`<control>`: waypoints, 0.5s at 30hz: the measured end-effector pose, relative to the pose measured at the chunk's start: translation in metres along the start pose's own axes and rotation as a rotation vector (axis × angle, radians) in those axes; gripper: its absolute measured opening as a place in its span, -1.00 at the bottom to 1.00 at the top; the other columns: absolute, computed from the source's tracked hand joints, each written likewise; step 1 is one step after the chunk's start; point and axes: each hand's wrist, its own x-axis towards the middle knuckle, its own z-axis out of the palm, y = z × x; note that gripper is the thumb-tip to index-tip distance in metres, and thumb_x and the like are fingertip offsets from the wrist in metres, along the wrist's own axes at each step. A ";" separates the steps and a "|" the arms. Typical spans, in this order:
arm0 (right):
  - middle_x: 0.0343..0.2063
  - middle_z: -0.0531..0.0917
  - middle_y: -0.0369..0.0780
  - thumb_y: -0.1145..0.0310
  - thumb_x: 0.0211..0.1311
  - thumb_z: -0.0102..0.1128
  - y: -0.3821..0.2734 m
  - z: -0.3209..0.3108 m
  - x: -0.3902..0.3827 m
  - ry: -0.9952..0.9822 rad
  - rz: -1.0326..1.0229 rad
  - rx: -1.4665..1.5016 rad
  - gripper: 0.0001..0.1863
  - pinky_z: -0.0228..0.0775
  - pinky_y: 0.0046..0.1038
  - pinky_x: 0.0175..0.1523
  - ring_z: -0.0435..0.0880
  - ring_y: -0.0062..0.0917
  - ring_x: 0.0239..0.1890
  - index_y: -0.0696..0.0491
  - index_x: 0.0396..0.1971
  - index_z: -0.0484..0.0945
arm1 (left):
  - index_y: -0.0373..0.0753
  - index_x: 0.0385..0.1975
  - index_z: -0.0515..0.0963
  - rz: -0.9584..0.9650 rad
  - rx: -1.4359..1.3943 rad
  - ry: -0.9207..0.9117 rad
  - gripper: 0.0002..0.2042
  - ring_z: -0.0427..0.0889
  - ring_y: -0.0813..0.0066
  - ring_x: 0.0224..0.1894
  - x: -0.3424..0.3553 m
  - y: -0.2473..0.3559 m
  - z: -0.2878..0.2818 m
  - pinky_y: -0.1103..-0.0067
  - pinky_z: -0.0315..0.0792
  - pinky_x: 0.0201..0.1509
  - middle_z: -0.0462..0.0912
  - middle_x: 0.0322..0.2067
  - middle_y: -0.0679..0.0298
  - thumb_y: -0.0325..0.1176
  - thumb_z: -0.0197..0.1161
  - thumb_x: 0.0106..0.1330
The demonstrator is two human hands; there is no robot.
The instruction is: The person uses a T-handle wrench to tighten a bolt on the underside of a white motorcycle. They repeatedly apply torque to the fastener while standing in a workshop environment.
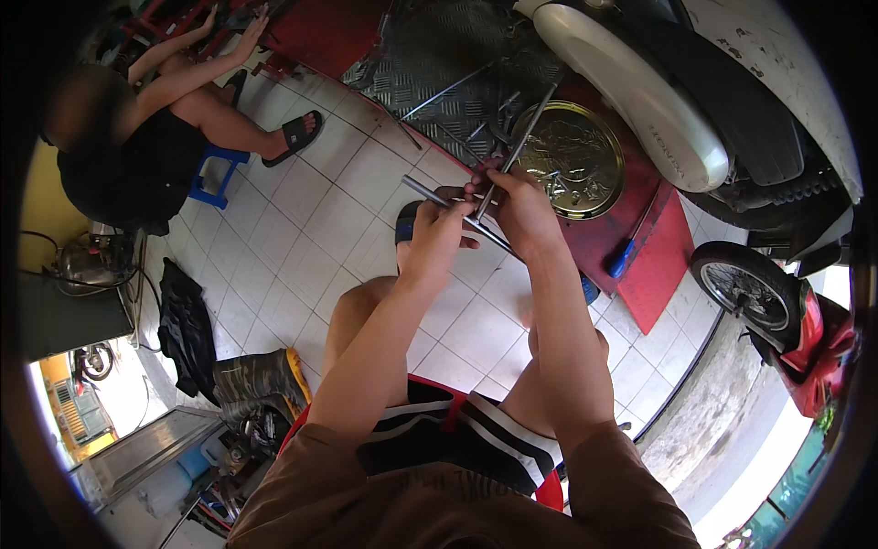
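Observation:
My left hand [437,233] has its fingers closed round the crossbar of a steel T-shaped wrench [416,186], near the middle of the view. My right hand [519,203] grips the long shaft, which rises up and to the right over a round gold tray [581,146]. A small pale item shows among my fingertips, too small to name. The tray holds small metal parts and sits on a red platform [658,284]. A blue-handled screwdriver [623,257] lies right of the tray.
A person in black [119,183] sits on a blue stool [217,169] at the left. A scooter [631,91] stands at the upper right, a red motorbike [805,348] at the right. A metal tread plate [425,50], black fabric [183,320] and boots [247,389] also show.

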 end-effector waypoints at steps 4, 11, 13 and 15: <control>-0.45 0.55 -0.25 0.34 0.30 0.03 -0.005 -0.011 0.005 0.252 -0.070 -0.246 -0.86 0.34 -0.47 -0.24 0.49 -0.57 -0.39 0.09 -0.33 0.49 | -0.34 -0.20 0.54 0.081 0.057 -0.053 -0.77 0.60 0.53 -0.47 0.020 -0.013 0.015 0.62 0.45 -0.49 0.57 -0.45 0.28 -0.40 0.01 0.24; -0.60 0.48 -0.34 0.21 0.31 0.04 0.007 -0.021 0.001 0.349 -0.133 -0.497 -0.73 0.26 -0.56 -0.43 0.42 -0.68 -0.55 0.09 -0.47 0.52 | -0.39 -0.36 0.52 0.254 -0.042 -0.098 -0.84 0.52 0.52 -0.61 0.002 -0.016 0.019 0.57 0.37 -0.54 0.55 -0.62 0.22 -0.52 0.02 0.14; -0.58 0.47 -0.32 0.20 0.30 0.03 0.009 -0.017 0.002 0.389 -0.187 -0.576 -0.71 0.28 -0.53 -0.40 0.42 -0.65 -0.53 0.11 -0.48 0.50 | -0.39 -0.38 0.51 0.288 -0.062 -0.142 -0.85 0.51 0.50 -0.60 0.001 -0.014 0.019 0.54 0.37 -0.51 0.55 -0.61 0.19 -0.55 0.01 0.10; -0.55 0.47 -0.29 0.21 0.29 0.03 0.010 -0.012 0.003 0.444 -0.230 -0.643 -0.70 0.29 -0.50 -0.38 0.43 -0.62 -0.50 0.13 -0.49 0.48 | -0.39 -0.39 0.50 0.342 -0.019 -0.183 -0.84 0.52 0.47 -0.57 0.001 -0.011 0.018 0.52 0.38 -0.48 0.56 -0.60 0.14 -0.57 -0.01 0.07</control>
